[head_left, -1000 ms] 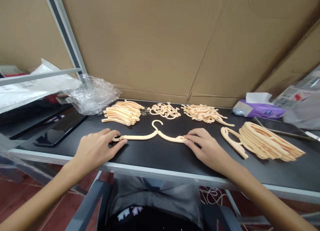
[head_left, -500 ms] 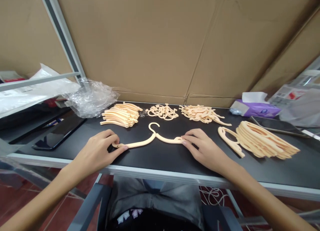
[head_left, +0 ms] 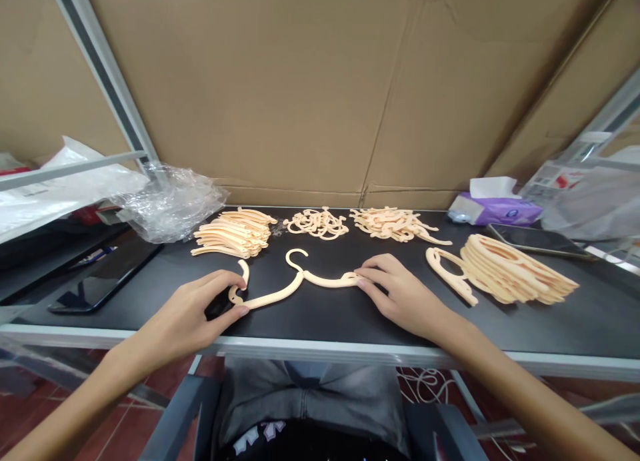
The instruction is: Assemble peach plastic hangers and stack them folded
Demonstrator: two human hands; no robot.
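Observation:
A cream plastic hanger (head_left: 277,296) with a hook lies on the black table between my hands. My left hand (head_left: 197,309) is closed on its left end, thumb at the near side; a short curved piece (head_left: 245,272) sticks up from that end beside my fingertips. My right hand (head_left: 400,293) pinches the tip of the hanger's right arm. Behind the hanger are a stack of cream curved strips (head_left: 235,233), a pile of hooks (head_left: 317,223) and a heap of similar cream pieces (head_left: 393,224).
Right of my right hand lie stacked hangers (head_left: 515,271), a purple tissue pack (head_left: 500,210) and a dark tablet (head_left: 537,240). At the left are a black phone (head_left: 107,274) and crumpled clear plastic (head_left: 173,201). The table's metal edge (head_left: 320,348) runs in front.
My left hand has turned the hanger's left end and drawn it nearer to the table's front edge. The short curved piece now shows there. The camera view has shifted slightly.

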